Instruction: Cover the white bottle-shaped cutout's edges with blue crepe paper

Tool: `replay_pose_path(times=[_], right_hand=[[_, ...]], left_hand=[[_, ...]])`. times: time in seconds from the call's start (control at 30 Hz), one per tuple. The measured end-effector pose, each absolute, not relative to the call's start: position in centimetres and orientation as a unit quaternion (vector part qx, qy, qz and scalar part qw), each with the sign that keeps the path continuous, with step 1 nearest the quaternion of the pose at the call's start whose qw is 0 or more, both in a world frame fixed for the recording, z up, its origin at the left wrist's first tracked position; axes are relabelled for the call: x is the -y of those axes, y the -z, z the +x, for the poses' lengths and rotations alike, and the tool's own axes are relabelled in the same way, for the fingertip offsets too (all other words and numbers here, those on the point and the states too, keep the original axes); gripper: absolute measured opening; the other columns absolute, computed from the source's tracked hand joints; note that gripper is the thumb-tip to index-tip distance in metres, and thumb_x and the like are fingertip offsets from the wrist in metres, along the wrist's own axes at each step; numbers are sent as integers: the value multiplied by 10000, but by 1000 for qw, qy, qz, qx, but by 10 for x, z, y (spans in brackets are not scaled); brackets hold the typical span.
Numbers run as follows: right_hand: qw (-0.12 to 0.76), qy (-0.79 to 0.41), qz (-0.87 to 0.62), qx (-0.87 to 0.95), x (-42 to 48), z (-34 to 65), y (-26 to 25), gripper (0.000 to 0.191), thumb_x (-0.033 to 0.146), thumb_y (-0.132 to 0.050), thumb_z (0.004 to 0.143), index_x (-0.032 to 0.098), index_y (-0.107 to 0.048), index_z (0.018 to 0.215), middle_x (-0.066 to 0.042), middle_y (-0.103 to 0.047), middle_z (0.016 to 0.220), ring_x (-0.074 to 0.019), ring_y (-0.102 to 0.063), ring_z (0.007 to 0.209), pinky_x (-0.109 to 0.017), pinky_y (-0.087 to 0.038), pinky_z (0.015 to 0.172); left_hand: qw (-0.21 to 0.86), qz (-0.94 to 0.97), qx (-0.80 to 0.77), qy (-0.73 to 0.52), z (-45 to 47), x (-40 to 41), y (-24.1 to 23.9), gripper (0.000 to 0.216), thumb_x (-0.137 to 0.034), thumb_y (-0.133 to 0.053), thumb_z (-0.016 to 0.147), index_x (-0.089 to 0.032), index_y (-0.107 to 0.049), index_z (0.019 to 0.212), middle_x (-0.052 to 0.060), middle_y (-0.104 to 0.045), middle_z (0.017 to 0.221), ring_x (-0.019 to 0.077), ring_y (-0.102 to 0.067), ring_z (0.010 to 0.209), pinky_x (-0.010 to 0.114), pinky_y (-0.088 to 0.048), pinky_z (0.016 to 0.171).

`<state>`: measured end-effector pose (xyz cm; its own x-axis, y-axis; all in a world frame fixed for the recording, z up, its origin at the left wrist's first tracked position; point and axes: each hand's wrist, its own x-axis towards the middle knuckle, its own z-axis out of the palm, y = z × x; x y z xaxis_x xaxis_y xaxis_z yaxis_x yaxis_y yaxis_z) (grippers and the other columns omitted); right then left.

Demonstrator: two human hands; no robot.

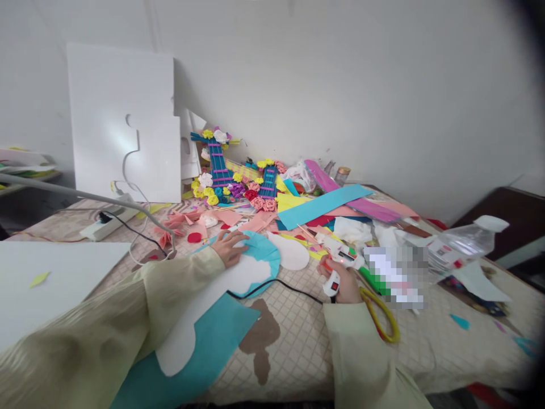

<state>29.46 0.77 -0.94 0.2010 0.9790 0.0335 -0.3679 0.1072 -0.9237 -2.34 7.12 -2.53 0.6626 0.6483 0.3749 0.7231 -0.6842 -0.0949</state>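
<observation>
Left hand (230,247) flat, palm down, fingers (237,237) together and stretched forward, pressing on a white cloud-shaped foam cutout (221,289) that lies over a teal foam sheet (213,346). Fingertips at the far end of the cutout, right where the teal edge curves round it; pressure probably there to stop the layers sliding against each other. Nothing gripped, only held down.

Right hand (343,282) wrapped round the handle of a white hot-glue gun with red switch (340,267); fingers (327,267) clamped on the grip, nozzle pointing away from the body and leftward, toward the white cutout but well apart from it. A black power cord (272,287) trails from the gun's base, passes under the cutout's edge near the left fingertips. Gun held clear above the tan quilted table cover (298,335), probably to keep the hot tip off the fabric.

Just beyond the right knuckles: yellow-handled scissors (381,315), partly blurred. Further right of the fingers, a clear plastic bottle with white cap (464,241) lying on its side. Beyond both sets of fingertips, a heap of coloured paper scraps (323,210) and blue craft-stick ladders with paper flowers (219,165) leaning at the wall. Left of the left fingers, a white power strip (108,223) and white foam boards (128,125) propped upright.
</observation>
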Motion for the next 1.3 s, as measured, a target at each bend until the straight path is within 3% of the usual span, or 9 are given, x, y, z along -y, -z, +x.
replay_pose_path(times=[0.27,0.37,0.47,0.53,0.6,0.7,0.9,1.1,1.3], right_hand=[[662,-512,-427,342,-5,291,9,190,282,-677,526,161,-561,615,17,-558,561,-103,-485,493,-251,-389,476],[656,-520,-425,345,-6,290,6,194,295,-667,527,164,-555,616,38,-502,489,-94,-450,455,-252,-378,474],[647,-533,-418,352,0,288,-1,203,329,-644,524,172,-525,573,65,-398,414,-70,-358,383,-268,-377,478],[650,-545,-404,343,12,286,-10,211,350,-626,533,179,-511,579,59,-415,458,-61,-329,378,-282,-385,491],[660,-571,-368,320,30,282,-19,203,353,-613,556,187,-502,594,46,-453,539,-56,-325,392,-292,-391,508],[675,-590,-312,313,62,275,-29,211,375,-599,596,192,-500,559,50,-382,507,-67,-317,399,-308,-394,513],[693,-588,-306,286,105,266,-21,256,410,-634,570,206,-505,484,37,-347,470,-106,-398,434,-370,-433,554],[664,-624,-302,279,120,269,-1,211,416,-622,590,233,-539,525,31,-363,485,-116,-403,455,-376,-442,540],[730,-539,-371,198,117,274,-1,219,393,-605,619,208,-509,553,48,-348,515,-88,-388,459,-335,-456,568]], left_hand=[[91,-893,402,182,-26,-69,25,252,-220,-453,745,-270,-636,911,37,-536,1198,238,-423,1141,460,-275,955],[69,-881,430,184,-28,-74,20,216,-234,-454,743,-256,-648,837,30,-562,1163,221,-465,1100,426,-307,945],[40,-854,484,185,-42,-75,9,258,-254,-405,765,-204,-638,863,66,-621,1032,200,-551,956,364,-395,858],[18,-835,520,180,-57,-64,0,293,-270,-363,784,-172,-629,861,65,-650,892,172,-586,809,301,-445,749],[-5,-825,542,161,-74,-41,-6,306,-339,-369,790,-176,-628,784,27,-648,746,141,-580,651,250,-451,627],[-28,-820,557,129,-89,10,-6,328,-452,-419,751,-197,-625,739,-5,-631,670,119,-551,549,226,-438,556],[10,-804,590,73,-81,69,17,666,-509,-591,558,-225,-526,1156,93,-553,1110,291,-551,928,389,-450,758],[-2,-793,606,68,-86,53,23,808,-479,-611,532,-167,-434,1256,137,-552,1080,311,-543,935,407,-429,828],[-7,-824,552,129,-97,44,6,737,-443,-578,593,-194,-400,1264,111,-532,1158,298,-498,1044,407,-378,909]])
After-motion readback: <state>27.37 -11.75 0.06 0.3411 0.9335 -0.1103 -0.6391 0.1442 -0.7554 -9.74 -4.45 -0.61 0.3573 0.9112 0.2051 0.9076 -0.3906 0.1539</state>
